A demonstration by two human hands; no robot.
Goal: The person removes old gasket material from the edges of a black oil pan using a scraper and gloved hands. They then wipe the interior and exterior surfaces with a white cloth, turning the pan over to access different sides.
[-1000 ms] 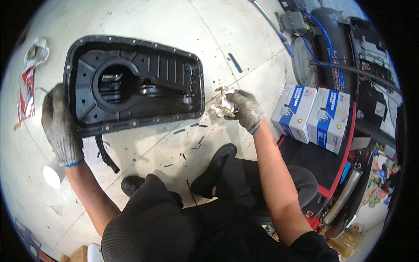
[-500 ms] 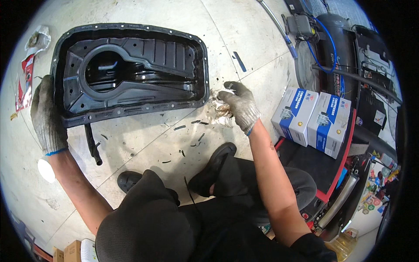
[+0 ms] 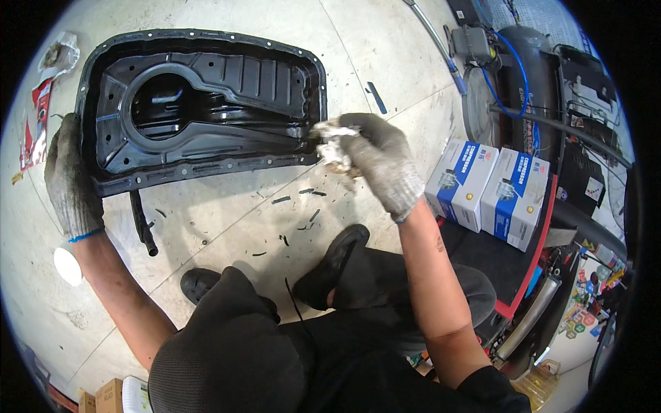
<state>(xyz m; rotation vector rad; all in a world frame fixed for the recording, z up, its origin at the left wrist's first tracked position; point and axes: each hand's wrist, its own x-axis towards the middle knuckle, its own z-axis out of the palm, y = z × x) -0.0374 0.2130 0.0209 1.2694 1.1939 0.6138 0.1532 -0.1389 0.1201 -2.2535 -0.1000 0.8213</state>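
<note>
A black oil pan (image 3: 206, 167) lies before me with its hollow side up, dark and wet-looking inside. At its left end my gloved left hand (image 3: 74, 179) is closed on the rim, the fingers along the outer edge. My gloved right hand (image 3: 387, 162) pinches a crumpled, stained white rag (image 3: 334, 148) against the pan's right end. A dark pipe (image 3: 143, 224) sticks out from under the pan's near side. Several thin black scraps (image 3: 281, 200) are scattered on the floor between the pan and my shoes.
Two white-and-blue boxes (image 3: 463, 182) stand on a black, red-edged cart (image 3: 475, 265) to the right. Behind them is a dark tank (image 3: 529, 89) with a blue hose. A long-handled tool (image 3: 441, 48) lies at the far right. Red packaging (image 3: 36, 124) lies left of the pan.
My right hand has moved left and slightly up with the rag, from beside the pan onto its right end. The left hand stays on the rim, and the pan appears slightly higher in view.
</note>
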